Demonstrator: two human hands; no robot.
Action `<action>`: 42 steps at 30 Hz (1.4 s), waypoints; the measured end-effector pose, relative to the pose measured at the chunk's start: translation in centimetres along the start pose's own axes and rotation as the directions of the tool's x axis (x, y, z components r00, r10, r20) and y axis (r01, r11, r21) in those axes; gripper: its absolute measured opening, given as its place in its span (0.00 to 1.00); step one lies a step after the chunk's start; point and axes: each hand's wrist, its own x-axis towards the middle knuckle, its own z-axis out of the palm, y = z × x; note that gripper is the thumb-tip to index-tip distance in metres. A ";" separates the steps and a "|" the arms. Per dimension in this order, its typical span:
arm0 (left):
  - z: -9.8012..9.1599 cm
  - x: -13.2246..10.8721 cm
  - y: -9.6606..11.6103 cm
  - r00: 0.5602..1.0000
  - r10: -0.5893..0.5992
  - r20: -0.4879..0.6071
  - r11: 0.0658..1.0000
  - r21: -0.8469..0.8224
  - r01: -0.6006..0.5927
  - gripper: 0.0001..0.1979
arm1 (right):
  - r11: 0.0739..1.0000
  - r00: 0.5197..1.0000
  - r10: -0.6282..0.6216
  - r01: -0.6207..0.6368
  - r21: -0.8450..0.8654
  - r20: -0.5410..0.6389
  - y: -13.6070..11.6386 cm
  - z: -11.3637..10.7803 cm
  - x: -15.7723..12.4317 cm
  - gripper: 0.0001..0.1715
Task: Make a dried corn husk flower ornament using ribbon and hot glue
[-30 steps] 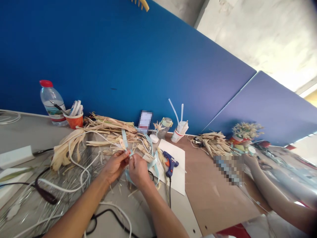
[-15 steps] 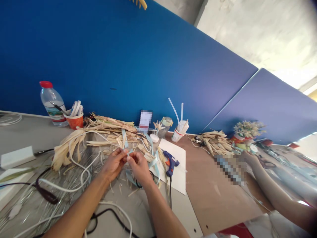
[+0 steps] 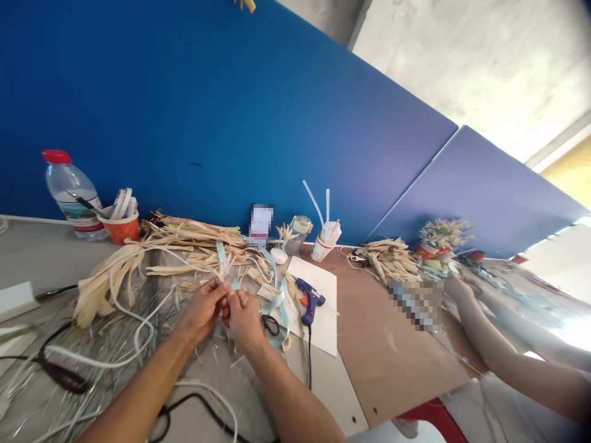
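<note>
My left hand (image 3: 205, 311) and my right hand (image 3: 243, 317) meet over the cluttered desk, thumbs and fingertips pinched together. Pale, thin pointed strips (image 3: 224, 266) that look like corn husk stick up above the left fingertips. A light blue ribbon (image 3: 277, 301) loops to the right of my hands, and a bit of it shows at the right fingertips. The grip itself is mostly hidden by the fingers. Black-handled scissors (image 3: 271, 325) lie partly behind the right wrist. Beyond my hands spreads a heap of dried corn husks (image 3: 198, 237).
A blue glue gun (image 3: 310, 301) lies on white board (image 3: 327, 277). Along the blue partition (image 3: 184, 111) stand a water bottle (image 3: 74, 197), a red cup (image 3: 122, 229), a phone (image 3: 261, 223), a jar (image 3: 298, 237) and a straw cup (image 3: 323, 247). Cables (image 3: 148, 326) cross the left side. A co-worker's arm (image 3: 489, 344) reaches in at right.
The view has swung slightly right, so things sit further left. The fingertips are now pressed closer together, and pale strips show above them where light blue ribbon showed before.
</note>
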 end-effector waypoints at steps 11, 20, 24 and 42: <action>-1.7 1.7 -0.9 0.969 0.244 -0.036 0.843 0.501 -0.194 0.19 | 0.998 0.995 -0.057 0.059 0.018 -0.083 -2.1 -2.8 0.9 0.12; -1.1 1.3 -1.5 0.943 0.290 0.164 0.620 0.718 -0.315 0.13 | 0.995 0.990 -0.079 0.071 -0.072 -0.116 -2.3 -2.3 0.6 0.06; -0.9 1.2 -1.6 0.940 0.282 0.190 0.616 0.716 -0.329 0.15 | 0.983 0.996 -0.036 0.049 0.176 -0.080 -2.7 -3.3 1.0 0.09; -2.3 2.1 -2.2 0.947 0.263 0.182 0.488 0.822 -0.293 0.15 | 0.984 0.948 -0.175 0.178 -0.010 -0.266 -2.6 -13.3 8.4 0.07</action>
